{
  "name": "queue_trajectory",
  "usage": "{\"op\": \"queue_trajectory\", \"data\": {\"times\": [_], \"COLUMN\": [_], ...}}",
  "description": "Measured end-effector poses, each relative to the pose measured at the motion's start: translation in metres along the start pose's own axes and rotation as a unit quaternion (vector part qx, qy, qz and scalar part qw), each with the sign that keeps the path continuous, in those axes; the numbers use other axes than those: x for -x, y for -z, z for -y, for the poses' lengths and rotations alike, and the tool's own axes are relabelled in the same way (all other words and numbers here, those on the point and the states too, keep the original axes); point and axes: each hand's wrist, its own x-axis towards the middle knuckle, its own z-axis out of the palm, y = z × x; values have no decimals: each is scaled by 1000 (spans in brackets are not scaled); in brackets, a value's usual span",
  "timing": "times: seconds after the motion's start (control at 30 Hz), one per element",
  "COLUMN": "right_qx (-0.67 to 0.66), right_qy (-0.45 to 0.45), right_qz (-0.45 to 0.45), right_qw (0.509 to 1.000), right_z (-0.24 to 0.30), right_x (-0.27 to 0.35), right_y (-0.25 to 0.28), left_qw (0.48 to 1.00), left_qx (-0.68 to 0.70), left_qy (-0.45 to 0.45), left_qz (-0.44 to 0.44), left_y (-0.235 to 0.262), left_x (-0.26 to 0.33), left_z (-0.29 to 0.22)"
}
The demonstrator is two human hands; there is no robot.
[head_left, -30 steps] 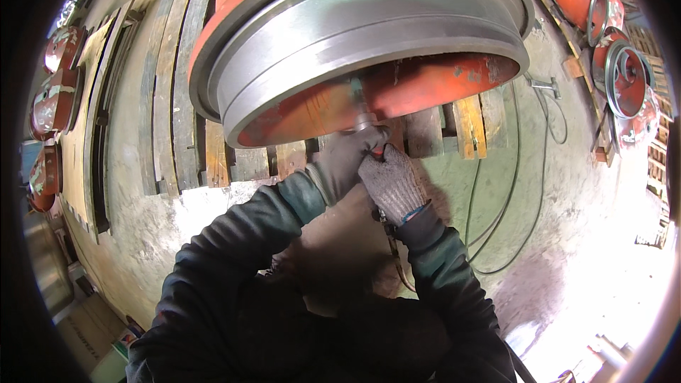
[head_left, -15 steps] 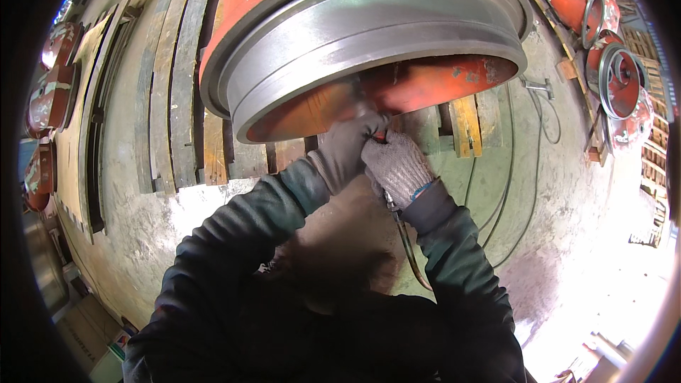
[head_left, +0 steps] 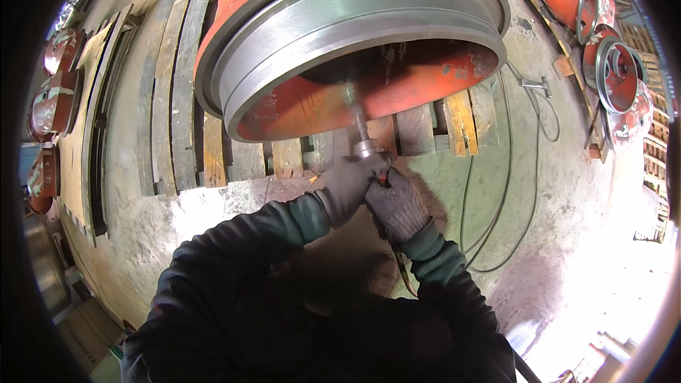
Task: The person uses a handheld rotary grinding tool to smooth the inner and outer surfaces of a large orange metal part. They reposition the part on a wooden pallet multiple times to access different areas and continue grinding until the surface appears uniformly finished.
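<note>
A large red cast housing (head_left: 245, 0) with a wide machined steel rim (head_left: 369, 18) fills the upper middle, its open mouth towards me. My left hand (head_left: 352, 184), in a grey glove, is closed around the front body of a die grinder (head_left: 367, 147). The grinder's long thin shaft reaches up into the housing's mouth, where its tip is blurred. My gloved right hand (head_left: 400, 204) grips the rear of the same grinder, close beside my left. A hose (head_left: 403, 269) hangs from the tool below my right hand. Both hands are just outside the rim.
Wooden pallets (head_left: 186, 99) lie beneath and left of the housing. More red castings stand on the left (head_left: 53, 103) and right (head_left: 616, 78). On the concrete floor to the right are dark hoses (head_left: 505, 170) and a hammer-shaped metal piece (head_left: 537, 85).
Both hands and the grinder have moved down towards me, away from the housing's mouth. More of the shaft and the tool's front now shows. The housing appears slightly higher and further left.
</note>
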Motion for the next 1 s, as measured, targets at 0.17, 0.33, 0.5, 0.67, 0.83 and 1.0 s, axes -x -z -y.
{"op": "queue_trajectory", "data": {"times": [0.17, 0.33, 0.5, 0.67, 0.83, 1.0], "right_qx": [71, 62, 41, -8, -23, -12], "right_qy": [29, 81, 94, -11, 36, 25], "right_qz": [-19, -8, 0, -27, -28, -21], "right_qw": [997, 995, 995, 1000, 999, 999], "right_z": [-23, -30, -32, -39, -36, -29], "right_x": [0, 4, -2, -9, -6, -1], "right_y": [0, 1, -5, -11, -12, -6], "left_qw": [995, 994, 997, 998, 968, 963], "left_qx": [17, 99, 48, 37, 144, 194], "left_qy": [98, 35, -21, 58, 204, 183], "left_qz": [15, -38, -51, -12, -12, -47], "left_y": [-15, -29, -23, -15, -7, -11], "left_x": [8, 12, 10, 8, 1, -1], "left_z": [17, 28, 39, 34, 10, -6]}}
